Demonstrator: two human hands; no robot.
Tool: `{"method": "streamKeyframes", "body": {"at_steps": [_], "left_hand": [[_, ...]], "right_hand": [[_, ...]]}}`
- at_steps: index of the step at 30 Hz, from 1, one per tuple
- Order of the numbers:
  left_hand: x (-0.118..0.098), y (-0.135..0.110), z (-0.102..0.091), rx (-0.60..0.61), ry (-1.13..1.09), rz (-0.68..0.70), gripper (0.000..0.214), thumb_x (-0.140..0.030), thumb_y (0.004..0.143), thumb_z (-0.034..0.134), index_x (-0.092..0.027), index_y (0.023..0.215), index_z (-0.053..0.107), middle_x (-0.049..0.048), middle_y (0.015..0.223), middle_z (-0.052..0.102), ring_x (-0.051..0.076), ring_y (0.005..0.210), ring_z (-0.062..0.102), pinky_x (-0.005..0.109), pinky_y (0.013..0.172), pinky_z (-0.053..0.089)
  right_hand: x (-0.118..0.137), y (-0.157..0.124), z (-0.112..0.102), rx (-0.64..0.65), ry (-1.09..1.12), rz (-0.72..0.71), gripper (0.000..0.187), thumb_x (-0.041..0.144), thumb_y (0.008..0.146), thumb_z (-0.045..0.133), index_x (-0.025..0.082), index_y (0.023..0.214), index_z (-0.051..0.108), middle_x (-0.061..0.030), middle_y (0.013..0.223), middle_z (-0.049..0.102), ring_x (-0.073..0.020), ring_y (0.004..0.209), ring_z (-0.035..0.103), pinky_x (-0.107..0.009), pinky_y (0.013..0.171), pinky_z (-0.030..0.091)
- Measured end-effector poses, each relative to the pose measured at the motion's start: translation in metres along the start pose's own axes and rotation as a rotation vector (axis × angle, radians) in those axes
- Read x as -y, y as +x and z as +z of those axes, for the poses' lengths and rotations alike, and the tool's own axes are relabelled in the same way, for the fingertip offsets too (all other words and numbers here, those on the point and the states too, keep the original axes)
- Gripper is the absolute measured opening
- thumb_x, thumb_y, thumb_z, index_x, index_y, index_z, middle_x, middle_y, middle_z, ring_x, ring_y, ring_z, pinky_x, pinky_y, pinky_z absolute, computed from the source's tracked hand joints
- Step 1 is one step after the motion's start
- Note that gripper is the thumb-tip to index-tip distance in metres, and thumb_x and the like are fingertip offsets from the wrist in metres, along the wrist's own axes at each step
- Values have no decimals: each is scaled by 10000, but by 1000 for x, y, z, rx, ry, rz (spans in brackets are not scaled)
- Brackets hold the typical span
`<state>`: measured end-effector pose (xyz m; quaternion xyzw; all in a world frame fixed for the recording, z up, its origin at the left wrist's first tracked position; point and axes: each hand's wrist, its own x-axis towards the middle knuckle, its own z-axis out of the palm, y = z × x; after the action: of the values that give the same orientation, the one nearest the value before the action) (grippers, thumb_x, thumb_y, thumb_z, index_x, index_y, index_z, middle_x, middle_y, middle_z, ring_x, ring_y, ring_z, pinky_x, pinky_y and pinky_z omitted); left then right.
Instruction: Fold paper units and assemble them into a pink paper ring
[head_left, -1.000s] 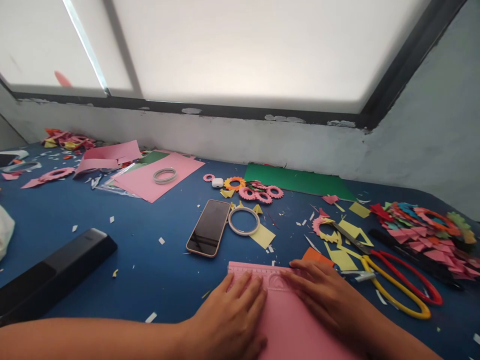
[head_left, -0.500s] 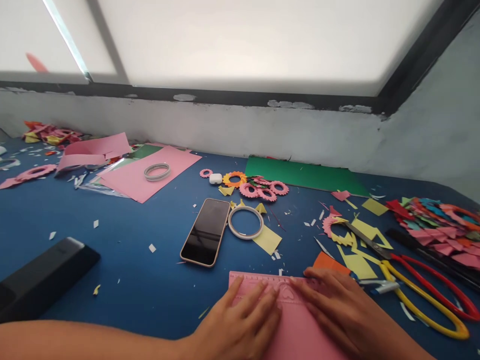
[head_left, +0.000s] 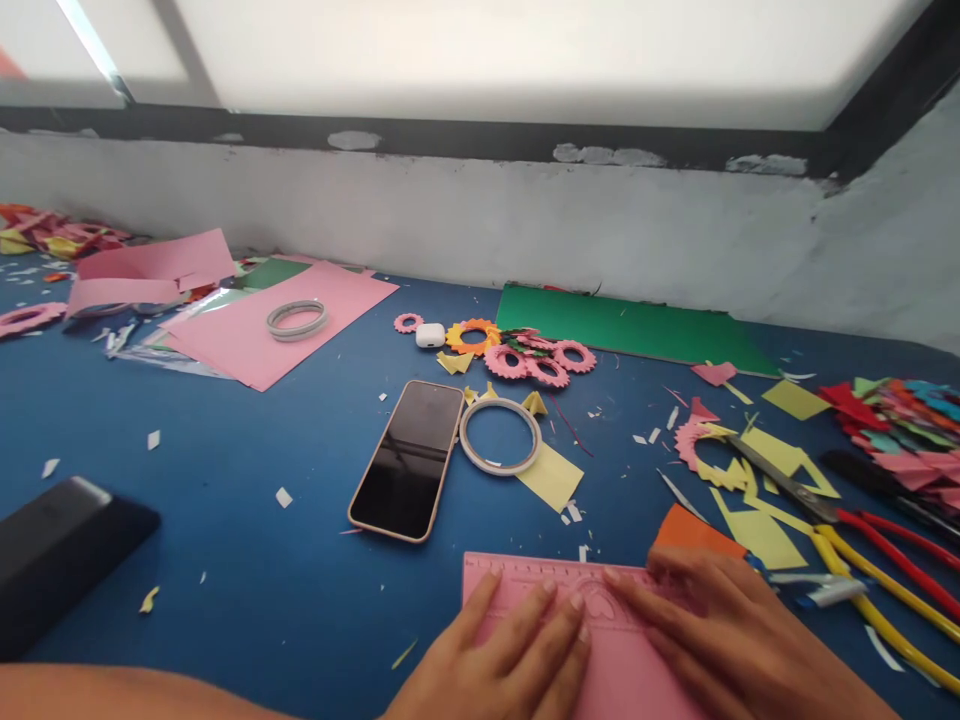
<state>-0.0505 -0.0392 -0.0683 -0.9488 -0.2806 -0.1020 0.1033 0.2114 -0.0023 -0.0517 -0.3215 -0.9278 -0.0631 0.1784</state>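
My left hand (head_left: 517, 650) lies flat on a see-through ruler (head_left: 551, 600) with a heart shape in it, its fingers slightly spread. The ruler rests over a sheet of pink paper (head_left: 630, 675) at the bottom of the view. My right hand (head_left: 727, 630) presses on the ruler's right part, forefinger stretched out beside the heart and the other fingers partly hidden. Just beyond that hand is an orange paper piece (head_left: 697, 532). Scissors with red and yellow handles (head_left: 844, 540) lie to its right, near a pen (head_left: 832, 592).
A phone (head_left: 409, 462) and a tape roll (head_left: 500, 437) lie ahead of the hands. Scalloped paper rings (head_left: 506, 362), a white earbud case (head_left: 430, 336) and a green sheet (head_left: 622, 328) are farther back. Pink sheets (head_left: 337, 300) hold another roll. A black object (head_left: 67, 560) sits left.
The camera view has tipped down and come a little closer, so things sit differently in the frame. Both hands stay pressed on the ruler, with little movement.
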Motion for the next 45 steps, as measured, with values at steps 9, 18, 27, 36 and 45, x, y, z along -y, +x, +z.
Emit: {"method": "streamKeyframes", "body": {"at_steps": [9, 18, 27, 36, 45], "left_hand": [[-1, -1, 0, 23, -31, -9, 381, -241, 952, 283, -142, 1302, 398, 69, 1403, 347, 228, 1249, 396, 385, 1018, 347], [-1, -1, -1, 6, -24, -4, 383, -210, 943, 297, -126, 1301, 403, 79, 1390, 372, 244, 1240, 404, 411, 1020, 338], [-1, -1, -2, 2, 0, 3, 384, -231, 949, 281, -134, 1299, 405, 65, 1395, 373, 231, 1234, 407, 391, 1010, 340], [0, 1, -2, -50, 93, -3, 379, -205, 956, 238, -176, 1273, 444, 33, 1374, 420, 219, 1223, 399, 403, 974, 361], [-1, 0, -1, -62, 77, -4, 356, -240, 942, 313, -169, 1260, 457, 49, 1379, 412, 223, 1216, 418, 403, 993, 349]], "right_hand": [[0, 0, -1, 2, 12, 14, 391, 290, 832, 473, 285, 1215, 556, -78, 972, 622, -200, 844, 600, -282, 679, 518], [0, -1, 0, 12, 28, 27, 410, 284, 830, 469, 295, 1235, 534, -82, 984, 609, -211, 853, 597, -301, 680, 527], [-1, -1, 1, 0, 21, 29, 419, 293, 839, 456, 290, 1254, 516, -80, 976, 612, -204, 851, 596, -289, 683, 520], [-2, -8, 3, 38, 20, 42, 424, 314, 853, 459, 299, 1276, 485, -90, 1032, 576, -204, 897, 576, -301, 714, 510], [-2, -3, -1, 41, 11, 17, 405, 294, 834, 476, 277, 1235, 533, -95, 1007, 571, -194, 873, 580, -284, 690, 528]]}}
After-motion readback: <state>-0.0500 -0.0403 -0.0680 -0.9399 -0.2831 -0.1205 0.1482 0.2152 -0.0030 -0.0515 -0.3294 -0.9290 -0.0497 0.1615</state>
